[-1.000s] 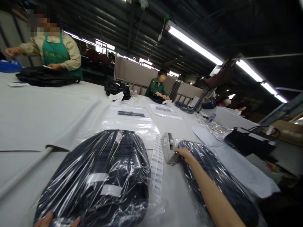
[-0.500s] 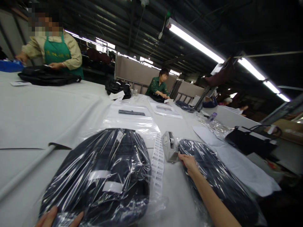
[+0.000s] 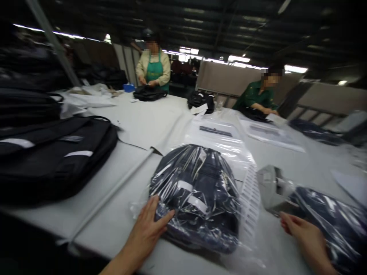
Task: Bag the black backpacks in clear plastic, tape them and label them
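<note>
A wide grey work table seen from the wearer's head, looking forward and down. In the middle foreground lies a dark bag sealed in clear plastic wrap. The left hand rests flat on the near left corner of this wrapped bag, fingers spread and open, palm down on the plastic; it grips nothing. The bag stretches away from the hand, up and to the right.

The right hand is at the lower right, fingers loosely curled and pointing left, holding nothing. It sits just beside a grey tape dispenser, which stands a little above its fingertips (touching or not cannot be told, as the view is blurred). A white strip of barcode labels lies between the wrapped bag and the dispenser.

Counted: two plastic-wrapped bags on the near table, the second wrapped bag lying at the far right under the right forearm. One unwrapped black backpack lies at the left, well apart from both hands. Two flat clear sleeves lie further back on the table.

Two other people work at the far side: one in a green apron with hands on a black bag, one in a green shirt further right.
</note>
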A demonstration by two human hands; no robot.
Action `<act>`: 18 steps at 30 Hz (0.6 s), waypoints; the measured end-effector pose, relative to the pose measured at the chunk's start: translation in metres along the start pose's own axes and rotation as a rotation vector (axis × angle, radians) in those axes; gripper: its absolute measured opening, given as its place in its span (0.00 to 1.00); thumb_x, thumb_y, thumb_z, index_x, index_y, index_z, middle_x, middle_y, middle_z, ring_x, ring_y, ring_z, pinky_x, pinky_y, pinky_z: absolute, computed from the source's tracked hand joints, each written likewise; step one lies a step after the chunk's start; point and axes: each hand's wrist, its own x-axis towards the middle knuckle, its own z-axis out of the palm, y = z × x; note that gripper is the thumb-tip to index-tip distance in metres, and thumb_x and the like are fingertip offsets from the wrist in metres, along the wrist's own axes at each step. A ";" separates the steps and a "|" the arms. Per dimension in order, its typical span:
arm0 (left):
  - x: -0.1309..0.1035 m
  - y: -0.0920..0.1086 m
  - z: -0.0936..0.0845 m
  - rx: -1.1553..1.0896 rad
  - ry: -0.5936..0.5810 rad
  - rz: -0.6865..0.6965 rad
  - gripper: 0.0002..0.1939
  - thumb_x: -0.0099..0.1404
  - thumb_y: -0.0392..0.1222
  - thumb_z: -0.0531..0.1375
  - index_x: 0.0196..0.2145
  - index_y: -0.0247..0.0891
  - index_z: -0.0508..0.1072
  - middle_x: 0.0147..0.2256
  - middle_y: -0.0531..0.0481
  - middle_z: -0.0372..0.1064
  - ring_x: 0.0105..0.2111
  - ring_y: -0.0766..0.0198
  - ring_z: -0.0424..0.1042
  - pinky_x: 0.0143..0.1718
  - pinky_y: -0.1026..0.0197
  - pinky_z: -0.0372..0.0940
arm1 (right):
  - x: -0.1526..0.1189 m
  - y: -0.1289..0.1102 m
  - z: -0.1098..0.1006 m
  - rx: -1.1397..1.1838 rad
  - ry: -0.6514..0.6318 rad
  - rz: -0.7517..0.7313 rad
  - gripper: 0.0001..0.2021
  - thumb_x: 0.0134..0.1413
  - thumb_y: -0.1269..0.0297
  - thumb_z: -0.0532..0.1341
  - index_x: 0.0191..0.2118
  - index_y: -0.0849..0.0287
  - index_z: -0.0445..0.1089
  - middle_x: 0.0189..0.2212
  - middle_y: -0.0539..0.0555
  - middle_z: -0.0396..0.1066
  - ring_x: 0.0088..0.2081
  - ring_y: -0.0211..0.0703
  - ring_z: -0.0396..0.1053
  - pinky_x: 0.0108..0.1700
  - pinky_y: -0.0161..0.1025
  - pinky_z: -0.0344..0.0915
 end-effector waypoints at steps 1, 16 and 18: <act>0.002 0.004 -0.003 0.001 -0.025 -0.031 0.34 0.57 0.29 0.59 0.56 0.60 0.59 0.66 0.48 0.24 0.59 0.43 0.52 0.52 0.44 0.60 | 0.002 -0.013 0.000 -0.084 -0.025 0.005 0.17 0.37 0.45 0.57 0.22 0.55 0.71 0.18 0.57 0.73 0.24 0.55 0.72 0.30 0.48 0.66; -0.003 0.014 -0.005 -0.113 -0.088 -0.206 0.36 0.56 0.38 0.65 0.56 0.65 0.56 0.64 0.49 0.13 0.61 0.33 0.38 0.52 0.34 0.56 | -0.128 -0.308 0.125 0.030 -1.508 -1.259 0.08 0.53 0.69 0.58 0.31 0.57 0.76 0.26 0.49 0.74 0.27 0.36 0.68 0.32 0.32 0.63; -0.003 0.014 -0.003 -0.144 -0.077 -0.226 0.33 0.57 0.42 0.65 0.56 0.65 0.58 0.65 0.50 0.13 0.61 0.33 0.38 0.52 0.34 0.56 | -0.128 -0.312 0.146 -0.086 -1.553 -1.298 0.09 0.51 0.72 0.58 0.30 0.58 0.76 0.26 0.49 0.74 0.26 0.35 0.68 0.32 0.31 0.62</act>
